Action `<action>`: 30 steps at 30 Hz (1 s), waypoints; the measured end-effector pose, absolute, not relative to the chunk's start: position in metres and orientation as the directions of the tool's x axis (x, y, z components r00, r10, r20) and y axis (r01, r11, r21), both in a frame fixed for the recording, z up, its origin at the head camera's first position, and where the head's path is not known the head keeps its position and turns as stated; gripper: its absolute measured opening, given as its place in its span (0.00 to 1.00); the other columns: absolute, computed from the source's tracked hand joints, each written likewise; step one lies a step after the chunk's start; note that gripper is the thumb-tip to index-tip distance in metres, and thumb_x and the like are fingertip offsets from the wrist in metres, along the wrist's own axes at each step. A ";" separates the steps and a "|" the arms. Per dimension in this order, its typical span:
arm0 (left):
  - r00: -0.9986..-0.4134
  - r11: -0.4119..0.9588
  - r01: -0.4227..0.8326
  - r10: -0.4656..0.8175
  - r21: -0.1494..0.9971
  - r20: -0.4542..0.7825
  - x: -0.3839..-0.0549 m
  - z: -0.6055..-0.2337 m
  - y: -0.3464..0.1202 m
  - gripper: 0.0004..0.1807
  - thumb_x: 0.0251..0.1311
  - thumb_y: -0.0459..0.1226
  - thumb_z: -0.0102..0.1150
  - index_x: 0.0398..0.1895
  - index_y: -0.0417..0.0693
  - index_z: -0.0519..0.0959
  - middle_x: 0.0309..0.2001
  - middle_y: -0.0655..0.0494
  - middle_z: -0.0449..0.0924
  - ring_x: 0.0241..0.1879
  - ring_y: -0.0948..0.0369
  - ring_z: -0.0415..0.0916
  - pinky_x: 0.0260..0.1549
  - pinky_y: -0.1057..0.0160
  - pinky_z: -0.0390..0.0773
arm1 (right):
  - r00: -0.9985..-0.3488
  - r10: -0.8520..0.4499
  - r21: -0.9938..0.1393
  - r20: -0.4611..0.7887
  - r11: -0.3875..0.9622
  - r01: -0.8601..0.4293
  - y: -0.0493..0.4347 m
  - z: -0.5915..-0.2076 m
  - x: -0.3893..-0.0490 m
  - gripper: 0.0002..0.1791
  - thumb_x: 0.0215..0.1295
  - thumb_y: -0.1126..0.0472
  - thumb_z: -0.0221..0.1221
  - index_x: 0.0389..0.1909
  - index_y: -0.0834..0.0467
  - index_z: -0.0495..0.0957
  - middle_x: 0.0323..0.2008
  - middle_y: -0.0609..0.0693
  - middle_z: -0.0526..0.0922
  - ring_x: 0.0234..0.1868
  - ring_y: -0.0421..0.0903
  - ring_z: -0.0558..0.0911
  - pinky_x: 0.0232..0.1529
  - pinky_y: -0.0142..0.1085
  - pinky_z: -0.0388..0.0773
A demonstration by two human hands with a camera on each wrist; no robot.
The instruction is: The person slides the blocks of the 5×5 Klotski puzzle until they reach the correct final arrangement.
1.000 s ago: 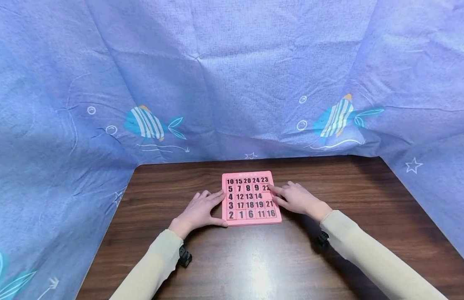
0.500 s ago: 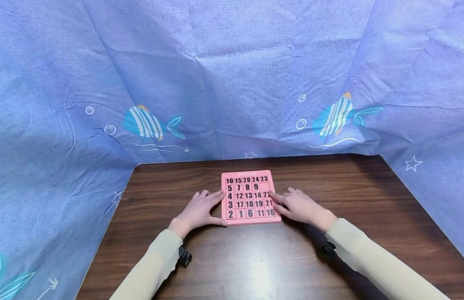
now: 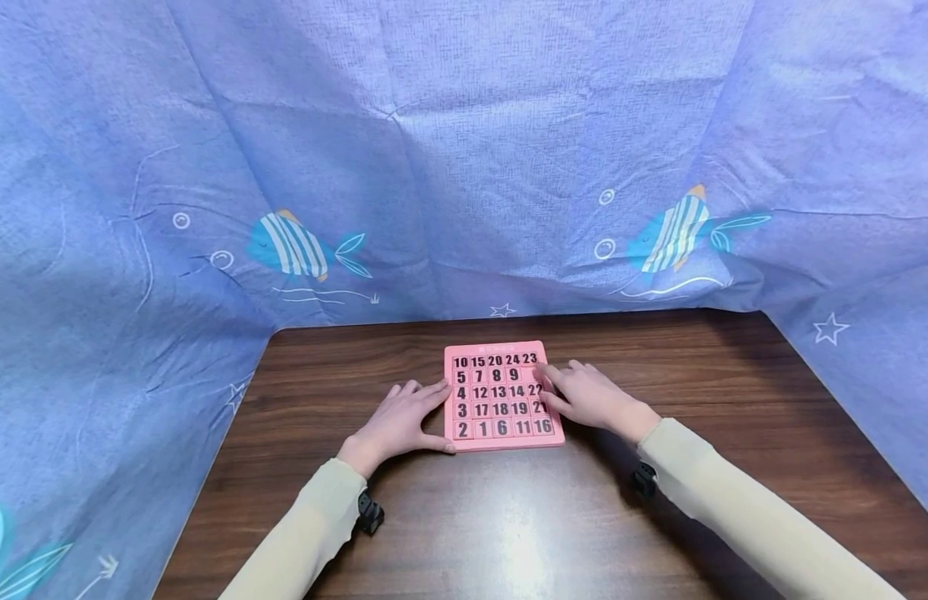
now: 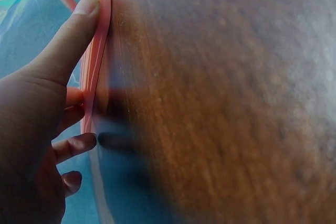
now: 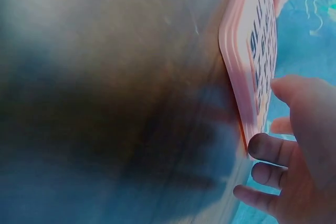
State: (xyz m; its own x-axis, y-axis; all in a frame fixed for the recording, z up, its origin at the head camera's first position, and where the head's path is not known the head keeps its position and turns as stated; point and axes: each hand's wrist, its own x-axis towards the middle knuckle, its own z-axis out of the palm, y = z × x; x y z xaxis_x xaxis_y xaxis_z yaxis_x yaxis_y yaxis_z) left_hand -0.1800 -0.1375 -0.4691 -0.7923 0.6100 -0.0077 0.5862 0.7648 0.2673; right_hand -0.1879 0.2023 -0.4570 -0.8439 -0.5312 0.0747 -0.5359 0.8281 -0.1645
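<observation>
A pink number slide puzzle (image 3: pixel 498 402) lies flat on the table, its square tiles in rows with black numbers. Its one gap (image 3: pixel 531 375) is at the right end of the second row, above the 22 tile (image 3: pixel 535 390). My left hand (image 3: pixel 396 422) braces the near left corner, thumb at the front edge and fingers along the left side. At the right side, my right hand (image 3: pixel 587 395) reaches over the frame, index fingertip beside the gap and thumb lower by the 21 tile. In the right wrist view, the right hand's other fingers (image 5: pixel 257 198) hang beyond the puzzle's edge.
The dark wood-grain table (image 3: pixel 464 517) extends around the puzzle, with a bright glare patch in front. A blue cloth (image 3: pixel 479 167) printed with striped fish hangs behind and at both sides. Black wrist devices (image 3: pixel 370 512) sit under both sleeves.
The 22 tile has slid toward me from the second row into the third, so the gap is now above it. My right hand followed it down, then moved back up. My left hand stays put.
</observation>
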 end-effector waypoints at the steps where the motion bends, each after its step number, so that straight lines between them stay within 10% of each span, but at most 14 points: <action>1: -0.791 0.763 0.588 0.611 0.268 -0.006 -0.180 -0.469 -0.137 0.56 0.37 0.73 0.56 0.70 0.55 0.60 0.70 0.60 0.59 0.51 0.59 0.64 0.48 0.56 0.60 | -0.848 -0.526 -0.163 0.071 0.832 -0.530 0.203 -0.457 -0.191 0.28 0.66 0.47 0.53 0.63 0.57 0.68 0.40 0.51 0.84 0.36 0.52 0.74 0.40 0.50 0.70; 15: -0.795 0.766 0.584 0.607 0.269 -0.005 -0.182 -0.471 -0.136 0.57 0.36 0.73 0.56 0.70 0.56 0.60 0.69 0.60 0.59 0.50 0.60 0.63 0.47 0.56 0.60 | -0.861 -0.508 -0.175 -0.006 0.849 -0.499 0.207 -0.462 -0.205 0.28 0.68 0.45 0.49 0.66 0.53 0.67 0.51 0.53 0.81 0.45 0.59 0.75 0.51 0.55 0.65; 30: -0.799 0.772 0.576 0.602 0.267 -0.017 -0.182 -0.471 -0.137 0.57 0.36 0.73 0.57 0.70 0.55 0.60 0.69 0.59 0.60 0.51 0.59 0.64 0.47 0.58 0.59 | -0.834 -0.549 -0.116 0.052 0.826 -0.551 0.202 -0.458 -0.184 0.27 0.66 0.45 0.52 0.63 0.54 0.71 0.33 0.49 0.85 0.33 0.51 0.71 0.41 0.50 0.69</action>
